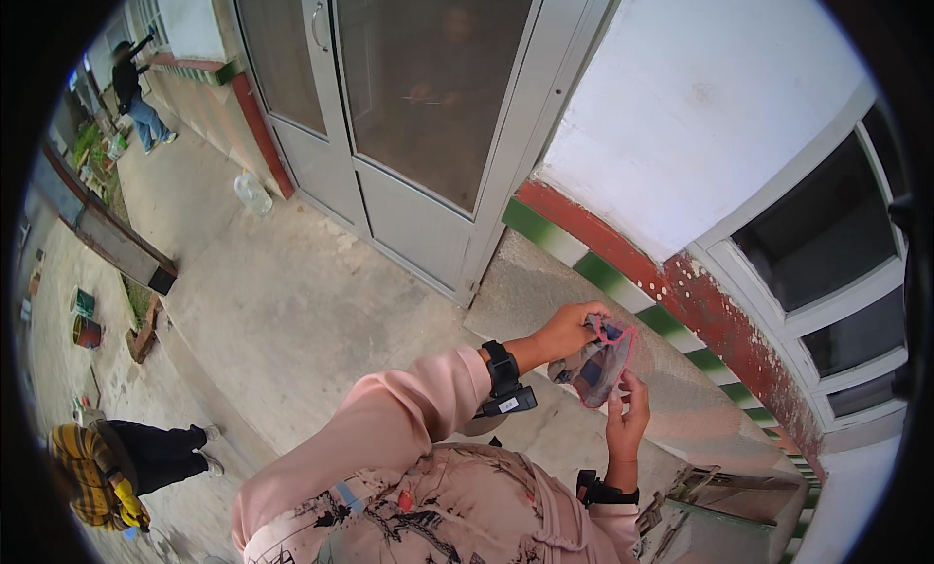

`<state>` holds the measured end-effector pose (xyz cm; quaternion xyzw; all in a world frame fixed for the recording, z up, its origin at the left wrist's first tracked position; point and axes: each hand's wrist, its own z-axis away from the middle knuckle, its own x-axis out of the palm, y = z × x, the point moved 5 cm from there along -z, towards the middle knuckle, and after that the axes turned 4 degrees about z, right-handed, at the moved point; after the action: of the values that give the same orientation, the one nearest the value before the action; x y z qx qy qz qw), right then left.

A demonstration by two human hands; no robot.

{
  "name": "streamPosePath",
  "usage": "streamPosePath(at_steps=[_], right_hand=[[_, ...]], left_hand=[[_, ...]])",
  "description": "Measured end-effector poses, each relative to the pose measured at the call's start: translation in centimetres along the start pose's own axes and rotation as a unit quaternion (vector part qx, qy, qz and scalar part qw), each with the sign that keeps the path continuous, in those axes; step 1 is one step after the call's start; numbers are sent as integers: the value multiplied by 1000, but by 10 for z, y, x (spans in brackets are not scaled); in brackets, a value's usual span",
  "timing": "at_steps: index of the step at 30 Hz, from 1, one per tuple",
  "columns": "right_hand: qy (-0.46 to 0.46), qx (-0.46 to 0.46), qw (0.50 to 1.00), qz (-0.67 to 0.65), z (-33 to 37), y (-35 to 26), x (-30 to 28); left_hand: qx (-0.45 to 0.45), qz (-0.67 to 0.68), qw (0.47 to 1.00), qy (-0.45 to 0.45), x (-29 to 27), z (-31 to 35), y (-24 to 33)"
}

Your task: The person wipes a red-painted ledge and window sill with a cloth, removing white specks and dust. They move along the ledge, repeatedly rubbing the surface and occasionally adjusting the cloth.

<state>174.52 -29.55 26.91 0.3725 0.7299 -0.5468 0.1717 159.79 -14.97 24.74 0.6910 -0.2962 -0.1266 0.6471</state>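
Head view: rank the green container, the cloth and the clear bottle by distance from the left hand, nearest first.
1. Cloth: nearest, held in the left hand.
2. Clear bottle: off to the left, on the ground near the door.
3. Green container: farthest, out at the far left.

No words or numbers can be read. A small white rectangular label (507, 405) is borne by the black box-shaped device (524, 398) that is strapped to the wrist, just behind the left hand (568, 332) and on its forearm side. Faint dark marks are seen on that label, but they are too small and blurred to be made out.
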Motion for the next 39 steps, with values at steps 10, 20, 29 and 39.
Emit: streamPosePath(at_steps=[10,20,29,39], right_hand=[[-33,25,983,-177,-7,0,26],[64,149,940,-301,25,36,-26],[222,85,931,-277,-20,32,-129],[236,99,964,75,-152,67,-145]], left_hand=[[-185,197,963,16,74,19,-20],[225,-280,933,2,52,-8,58],[352,-464,795,170,-45,-92,107],[355,-552,715,240,-63,-108,64]])
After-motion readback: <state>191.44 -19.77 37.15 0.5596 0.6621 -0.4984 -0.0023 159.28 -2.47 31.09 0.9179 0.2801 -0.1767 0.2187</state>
